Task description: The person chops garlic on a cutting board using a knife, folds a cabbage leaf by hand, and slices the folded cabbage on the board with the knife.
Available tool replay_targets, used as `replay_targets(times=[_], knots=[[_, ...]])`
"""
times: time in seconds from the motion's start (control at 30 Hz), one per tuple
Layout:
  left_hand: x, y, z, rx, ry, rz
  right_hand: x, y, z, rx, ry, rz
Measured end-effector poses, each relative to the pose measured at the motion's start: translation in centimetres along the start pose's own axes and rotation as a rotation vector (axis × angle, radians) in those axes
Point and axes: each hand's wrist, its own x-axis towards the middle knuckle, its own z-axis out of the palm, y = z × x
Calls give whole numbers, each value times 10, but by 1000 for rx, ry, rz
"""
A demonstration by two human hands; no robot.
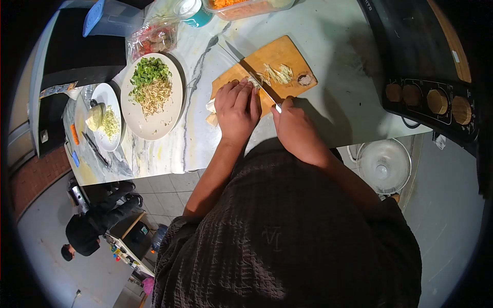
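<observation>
A wooden cutting board (287, 49) lies on the marble-patterned counter. My right hand (298, 131) is closed round the white handle of a knife (268, 91), whose blade slants up and left across the board. Close to the left side of the blade, my left hand (236, 108) presses down on a pale vegetable (211, 106), mostly hidden under the fingers. Thin pale strips (278, 74) lie on the board right of the blade, near the hole in its corner.
An oval plate (134, 120) holds chopped greens and sprouts; a smaller white plate (114, 142) holds chopped pieces. Beyond are a plastic bag (153, 36), a cup (195, 14) and a tub (246, 11). An oven (426, 56) stands right. A person (84, 231) is at lower left.
</observation>
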Motion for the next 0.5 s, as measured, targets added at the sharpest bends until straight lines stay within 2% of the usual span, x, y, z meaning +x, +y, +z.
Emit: replay_targets(times=[0.37,0.5], knots=[[2,5,-9,-37,-74,-64,-16,22,-1,-110,49,2],[4,5,-18,-78,-98,-18,-17,24,-3,-142,68,21]])
